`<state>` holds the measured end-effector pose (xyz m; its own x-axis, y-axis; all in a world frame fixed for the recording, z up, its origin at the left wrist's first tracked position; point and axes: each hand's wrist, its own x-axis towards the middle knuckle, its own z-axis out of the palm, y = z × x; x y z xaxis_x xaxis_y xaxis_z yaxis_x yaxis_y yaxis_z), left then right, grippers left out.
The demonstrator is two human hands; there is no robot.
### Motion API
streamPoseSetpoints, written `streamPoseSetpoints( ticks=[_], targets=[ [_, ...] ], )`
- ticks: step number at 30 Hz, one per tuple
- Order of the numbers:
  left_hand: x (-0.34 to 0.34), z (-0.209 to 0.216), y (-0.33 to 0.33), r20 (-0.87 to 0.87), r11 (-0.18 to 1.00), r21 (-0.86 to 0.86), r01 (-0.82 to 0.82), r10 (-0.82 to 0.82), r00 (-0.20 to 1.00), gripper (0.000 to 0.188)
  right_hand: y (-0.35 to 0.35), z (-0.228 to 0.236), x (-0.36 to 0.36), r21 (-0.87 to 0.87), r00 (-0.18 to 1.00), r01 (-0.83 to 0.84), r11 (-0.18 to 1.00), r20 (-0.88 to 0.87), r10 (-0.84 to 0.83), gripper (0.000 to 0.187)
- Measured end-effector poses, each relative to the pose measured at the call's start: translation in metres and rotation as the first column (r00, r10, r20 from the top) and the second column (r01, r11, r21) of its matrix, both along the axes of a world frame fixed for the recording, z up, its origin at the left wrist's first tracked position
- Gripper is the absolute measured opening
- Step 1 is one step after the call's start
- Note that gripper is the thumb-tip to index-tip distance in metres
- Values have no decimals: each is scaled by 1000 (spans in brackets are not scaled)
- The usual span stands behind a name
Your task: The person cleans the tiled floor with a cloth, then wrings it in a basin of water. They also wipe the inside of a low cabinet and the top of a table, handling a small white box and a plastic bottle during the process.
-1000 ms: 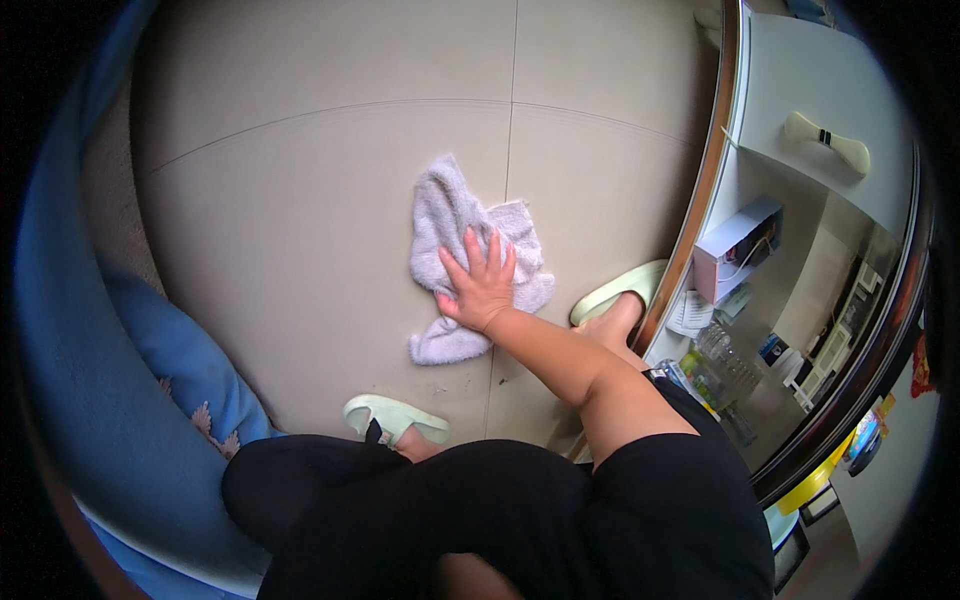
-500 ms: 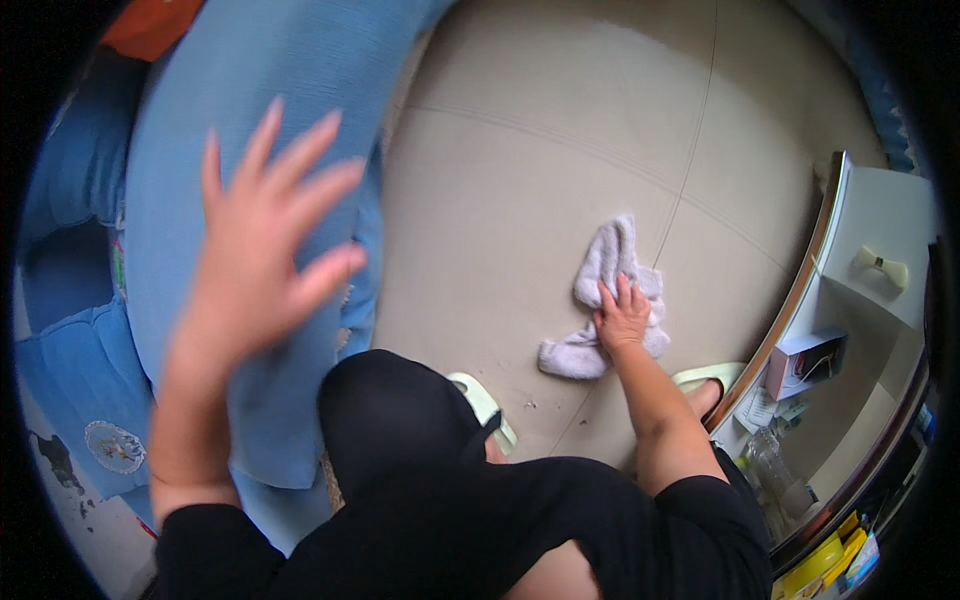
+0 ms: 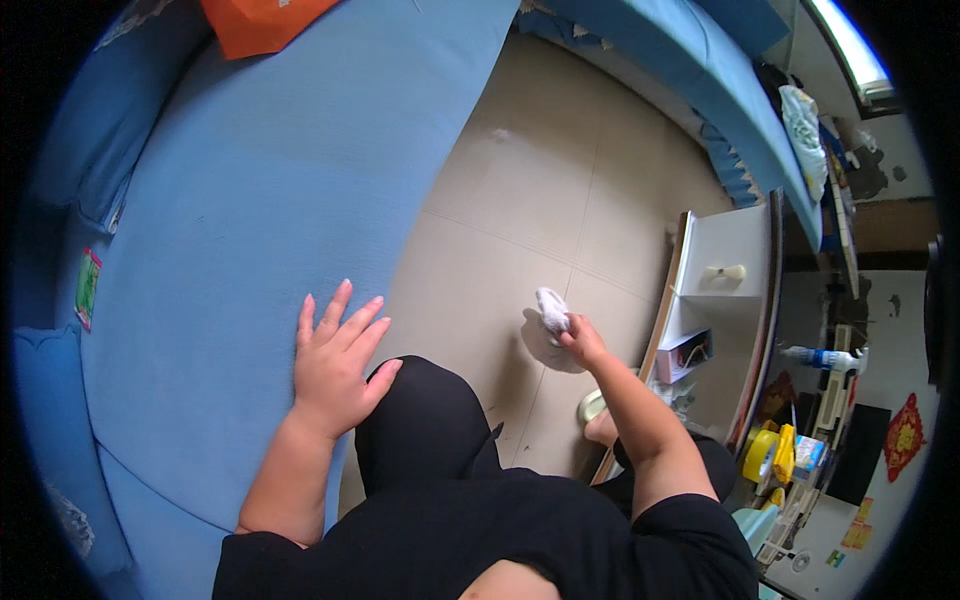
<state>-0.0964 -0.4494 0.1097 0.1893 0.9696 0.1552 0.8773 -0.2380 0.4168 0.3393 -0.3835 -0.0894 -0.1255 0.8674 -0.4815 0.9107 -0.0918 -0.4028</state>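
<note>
Between the sofa (image 3: pixel 250 190) and the wooden left edge of the cabinet (image 3: pixel 725 237), the right hand (image 3: pixel 588 342) grips a cloth (image 3: pixel 553 310), thumb and fingers closed on its right side. The bunched cloth lies left of the fingertips, its long axis seeming to run away from the body, far end tipped left. Shadow on the floor (image 3: pixel 500 220) suggests it is lifted, though whether its lower fold touches is unclear. The left hand (image 3: pixel 335 370), empty with fingers spread, rests near the sofa's right edge beside the knee (image 3: pixel 415 420), well apart from the cloth.
</note>
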Motion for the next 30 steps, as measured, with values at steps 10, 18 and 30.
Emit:
streamPoseSetpoints(
  ticks=[10, 18, 30],
  targets=[
    [-6, -5, 3, 18, 999, 43, 31, -32, 999, 35, 7, -79, -19, -131, 982, 105, 986, 167, -82, 73],
    [15, 3, -56, -407, 980, 8, -201, 187, 894, 54, 1, -137, -41, -131, 942, 212, 968, 291, -166, 89],
    [-15, -33, -184, -633, 842, 82, -534, 458, 624, 111, 60, -141, -116, 95, 734, -649, 755, 338, 588, 79]
  ],
)
